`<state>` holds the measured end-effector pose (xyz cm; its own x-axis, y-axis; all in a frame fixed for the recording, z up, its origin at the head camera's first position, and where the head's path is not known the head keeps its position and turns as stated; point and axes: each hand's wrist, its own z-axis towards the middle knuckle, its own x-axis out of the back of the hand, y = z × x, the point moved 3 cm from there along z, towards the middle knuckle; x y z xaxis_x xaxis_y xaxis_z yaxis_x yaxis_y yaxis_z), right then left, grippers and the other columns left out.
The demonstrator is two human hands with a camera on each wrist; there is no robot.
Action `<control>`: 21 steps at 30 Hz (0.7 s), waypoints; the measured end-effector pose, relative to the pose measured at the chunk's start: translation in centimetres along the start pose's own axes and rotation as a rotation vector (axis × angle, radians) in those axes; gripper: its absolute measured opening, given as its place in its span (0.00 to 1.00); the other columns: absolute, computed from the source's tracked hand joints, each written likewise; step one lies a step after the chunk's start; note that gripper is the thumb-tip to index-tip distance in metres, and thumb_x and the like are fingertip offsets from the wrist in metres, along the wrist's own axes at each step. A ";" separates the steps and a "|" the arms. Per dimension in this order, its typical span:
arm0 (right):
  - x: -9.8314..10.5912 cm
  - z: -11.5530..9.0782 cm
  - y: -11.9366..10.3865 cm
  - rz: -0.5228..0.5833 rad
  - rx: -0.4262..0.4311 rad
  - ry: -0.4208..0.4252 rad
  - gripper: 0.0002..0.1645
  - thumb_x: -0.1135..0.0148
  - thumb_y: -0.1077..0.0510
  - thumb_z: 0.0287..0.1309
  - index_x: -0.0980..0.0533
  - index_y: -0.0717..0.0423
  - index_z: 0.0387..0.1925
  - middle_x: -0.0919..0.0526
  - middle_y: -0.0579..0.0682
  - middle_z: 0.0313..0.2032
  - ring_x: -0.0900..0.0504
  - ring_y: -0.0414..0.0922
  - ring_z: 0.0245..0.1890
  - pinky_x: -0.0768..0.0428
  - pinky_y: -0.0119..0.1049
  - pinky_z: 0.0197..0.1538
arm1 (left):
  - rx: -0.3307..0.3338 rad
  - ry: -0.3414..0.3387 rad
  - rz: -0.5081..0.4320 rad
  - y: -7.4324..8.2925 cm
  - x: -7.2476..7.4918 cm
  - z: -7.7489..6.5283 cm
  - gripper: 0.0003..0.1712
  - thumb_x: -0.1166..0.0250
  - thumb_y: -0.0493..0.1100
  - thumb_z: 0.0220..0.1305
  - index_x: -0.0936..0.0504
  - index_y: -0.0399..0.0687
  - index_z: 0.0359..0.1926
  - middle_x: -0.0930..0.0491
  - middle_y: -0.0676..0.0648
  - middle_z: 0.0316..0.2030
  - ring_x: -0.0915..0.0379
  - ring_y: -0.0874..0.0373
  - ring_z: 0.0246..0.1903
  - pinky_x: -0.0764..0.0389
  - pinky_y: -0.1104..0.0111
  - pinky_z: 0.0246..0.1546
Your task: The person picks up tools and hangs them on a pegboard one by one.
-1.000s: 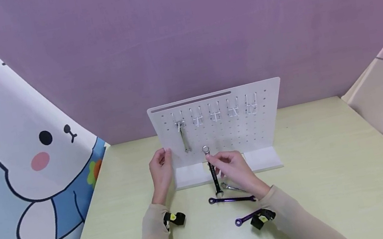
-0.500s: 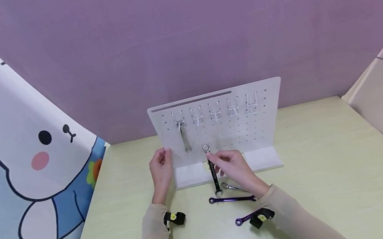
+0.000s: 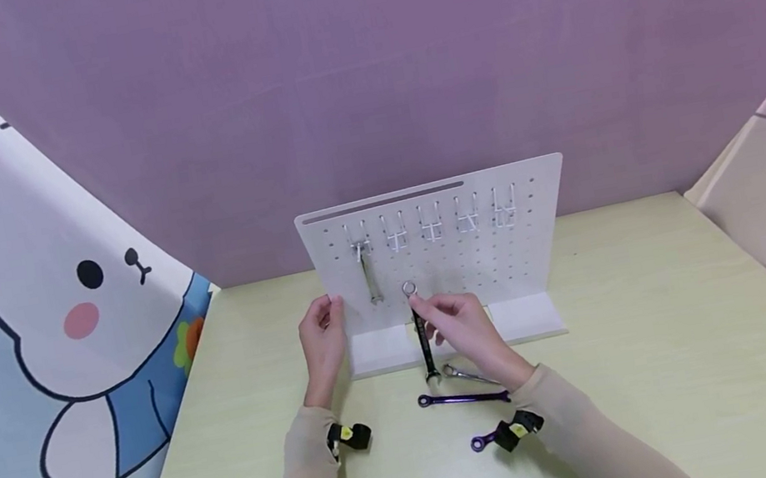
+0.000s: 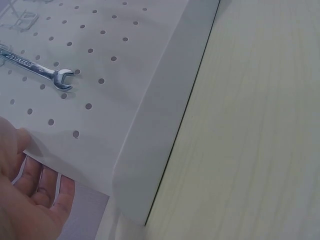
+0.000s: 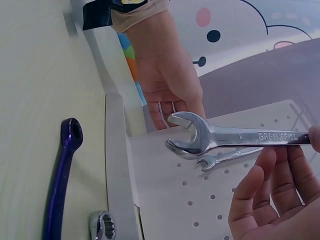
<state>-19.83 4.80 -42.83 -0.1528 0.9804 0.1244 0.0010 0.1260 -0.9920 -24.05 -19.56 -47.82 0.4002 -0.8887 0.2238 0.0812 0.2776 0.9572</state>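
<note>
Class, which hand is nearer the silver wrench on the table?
Right. The right hand, holding another wrench, is close to the silver wrench; the left hand is farther away, at the left edge of the pegboard.

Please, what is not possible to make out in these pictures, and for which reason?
Head view: far end of the lower purple wrench, hidden by wrist camera and sleeve.
Head view: far end of the silver wrench on the table, behind the right wrist.
Left wrist view: upper end of the hanging wrench, cut off by the left edge.
Right wrist view: ring end of the held wrench, cut off by the right edge.
</note>
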 end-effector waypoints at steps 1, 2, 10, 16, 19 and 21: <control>0.0 0.1 0.0 0.002 -0.001 0.001 0.29 0.36 0.41 0.75 0.14 0.67 0.39 0.17 0.47 0.26 0.19 0.47 0.33 0.17 0.35 0.39 | 0.001 0.000 -0.001 0.1 0.0 0.0 0.15 0.37 0.44 0.79 0.15 0.36 0.53 0.13 0.35 0.48 0.24 0.62 0.41 0.26 0.78 0.44; 0.0 0.1 -0.1 0.004 0.000 0.003 0.29 0.36 0.42 0.75 0.14 0.67 0.39 0.17 0.46 0.26 0.19 0.47 0.33 0.16 0.36 0.40 | 0.003 0.001 -0.001 0.1 0.0 0.0 0.15 0.37 0.44 0.79 0.15 0.36 0.53 0.13 0.35 0.48 0.24 0.62 0.41 0.26 0.78 0.44; 0.1 0.4 -0.5 0.010 0.013 0.017 0.25 0.35 0.43 0.74 0.13 0.62 0.35 0.16 0.45 0.28 0.20 0.45 0.34 0.13 0.46 0.43 | -0.001 0.003 0.001 0.1 0.0 -0.1 0.15 0.37 0.44 0.79 0.15 0.35 0.53 0.13 0.35 0.48 0.24 0.62 0.41 0.26 0.77 0.44; 0.0 0.5 -0.7 0.036 -0.005 0.023 0.24 0.36 0.45 0.76 0.15 0.64 0.37 0.18 0.45 0.28 0.21 0.43 0.34 0.15 0.40 0.41 | -0.003 0.004 0.003 0.3 0.1 -0.1 0.15 0.37 0.44 0.79 0.14 0.36 0.53 0.12 0.35 0.47 0.25 0.62 0.41 0.26 0.77 0.44; -0.1 0.6 -0.8 0.049 -0.015 0.022 0.24 0.37 0.45 0.76 0.16 0.64 0.37 0.19 0.45 0.27 0.21 0.43 0.34 0.18 0.34 0.38 | -0.006 0.005 0.003 0.3 0.1 -0.1 0.14 0.37 0.44 0.79 0.15 0.35 0.52 0.12 0.35 0.47 0.25 0.62 0.40 0.26 0.77 0.44; -0.1 0.7 -0.9 0.057 -0.013 0.022 0.23 0.37 0.45 0.77 0.16 0.62 0.36 0.20 0.44 0.27 0.21 0.42 0.34 0.19 0.33 0.37 | -0.006 0.006 0.004 0.3 0.1 -0.2 0.14 0.37 0.43 0.79 0.15 0.35 0.52 0.12 0.34 0.47 0.25 0.62 0.40 0.26 0.77 0.44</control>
<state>-20.48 4.49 -41.93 -0.1301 0.9891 0.0684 0.0217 0.0718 -0.9972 -23.86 -19.49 -47.54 0.4056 -0.8855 0.2265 0.0854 0.2834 0.9552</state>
